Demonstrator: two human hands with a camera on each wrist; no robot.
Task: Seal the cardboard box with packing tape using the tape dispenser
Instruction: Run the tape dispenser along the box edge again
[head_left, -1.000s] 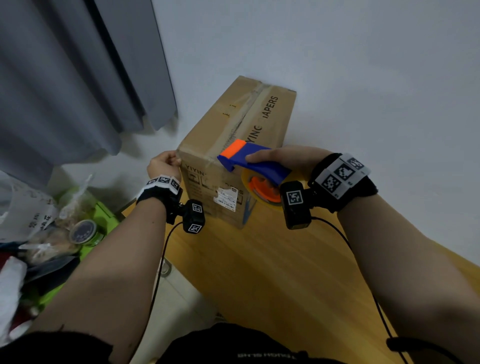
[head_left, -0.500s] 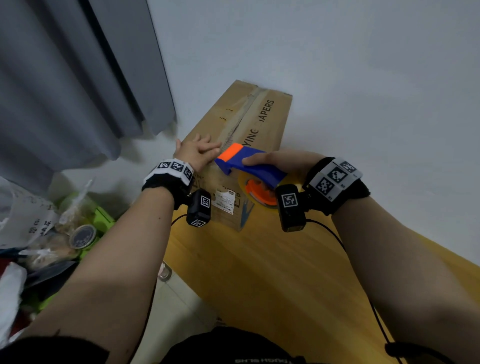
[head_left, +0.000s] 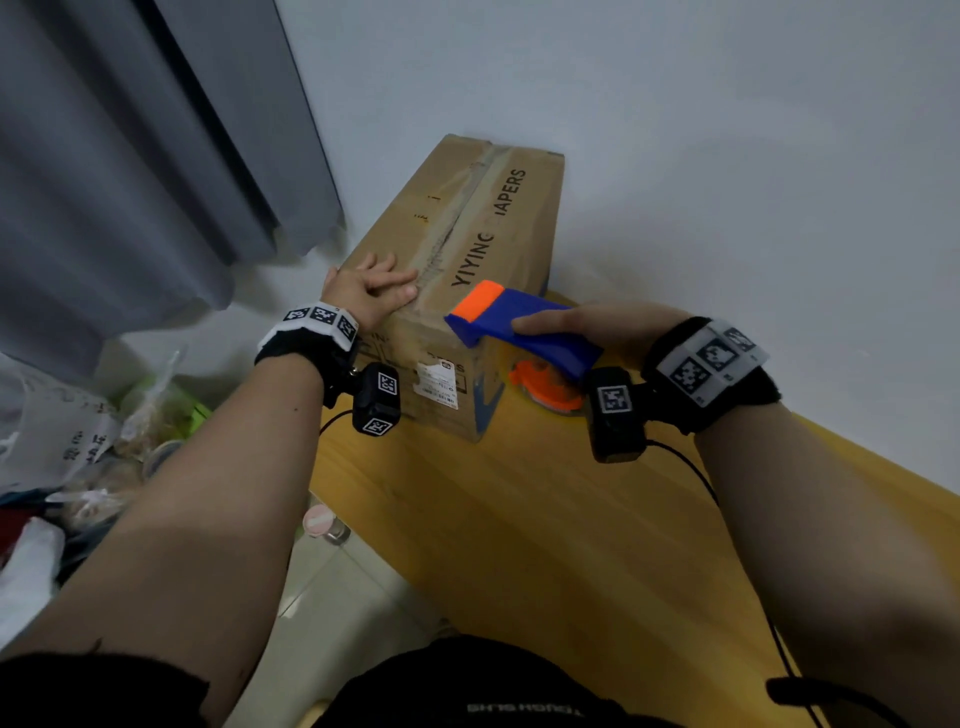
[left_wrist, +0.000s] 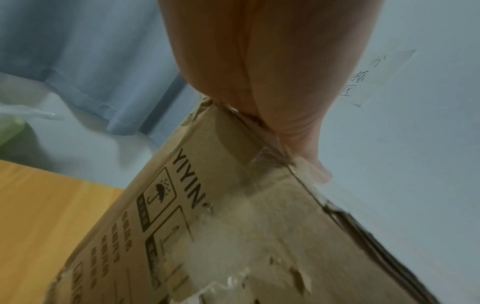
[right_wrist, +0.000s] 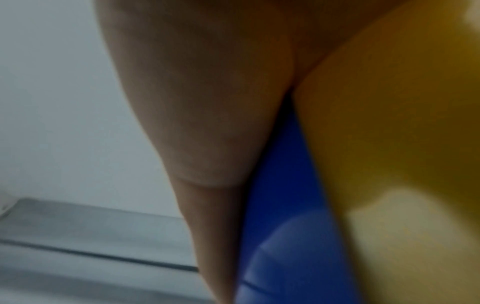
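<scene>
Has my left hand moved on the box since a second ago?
Yes. The left hand went from the box's near left corner up onto its top, now pressing flat beside the centre seam.

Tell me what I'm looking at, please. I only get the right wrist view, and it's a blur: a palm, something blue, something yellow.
Observer: The blue is a blue and orange plastic tape dispenser, gripped by the right hand.
Operator: Where is the box?
Observer: The brown cardboard box stands on the yellow wooden table. The dispenser's orange tip is at its near top edge.
Operator: And the other hand?
Observer: The left hand lies flat on the box top, fingers straight, beside the centre seam.
</scene>
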